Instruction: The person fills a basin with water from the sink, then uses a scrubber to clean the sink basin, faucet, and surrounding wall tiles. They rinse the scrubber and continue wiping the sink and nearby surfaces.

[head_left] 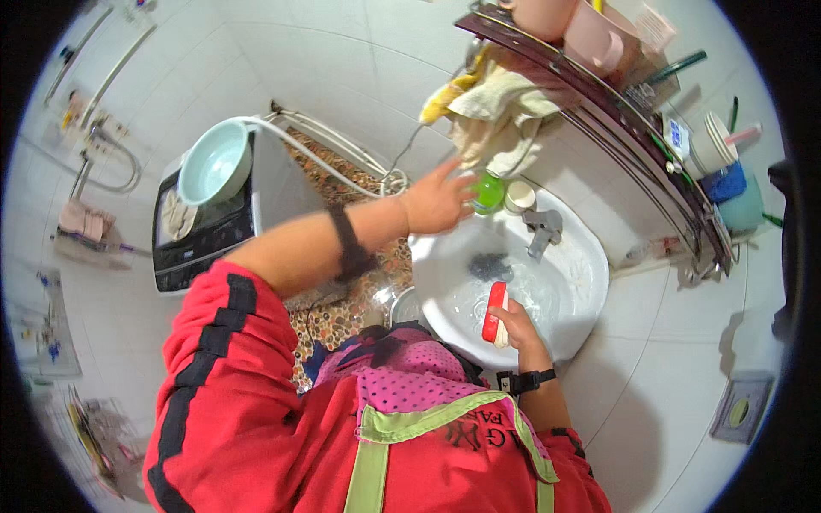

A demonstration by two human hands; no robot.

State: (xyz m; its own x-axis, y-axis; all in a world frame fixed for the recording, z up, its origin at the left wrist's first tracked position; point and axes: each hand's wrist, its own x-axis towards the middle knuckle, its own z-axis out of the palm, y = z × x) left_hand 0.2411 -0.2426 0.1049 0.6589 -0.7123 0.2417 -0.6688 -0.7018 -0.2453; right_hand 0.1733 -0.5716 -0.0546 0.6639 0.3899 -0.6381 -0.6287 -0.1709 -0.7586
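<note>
My left hand (440, 199) is stretched out over the left rim of the white sink (434, 295), its fingers apart and slightly blurred, with nothing visible in them. It is close to a green container (488, 193) on the sink's back ledge, below the hanging cloths (505, 103). In my right hand (520, 327), over the front of the bowl, is a red brush (494, 312) with what look like pale bristles. Water lies in the bowl, with a dark patch (490, 267) that I cannot make out. Behind it stands the grey faucet (542, 229).
A small white tub (519, 197) sits beside the green container. Above right, a dark curved shelf (599, 81) carries pink mugs (599, 43) and cups. At left, a light-blue basin (215, 162) rests on a washing machine (205, 244); a white hose (308, 152) runs behind it.
</note>
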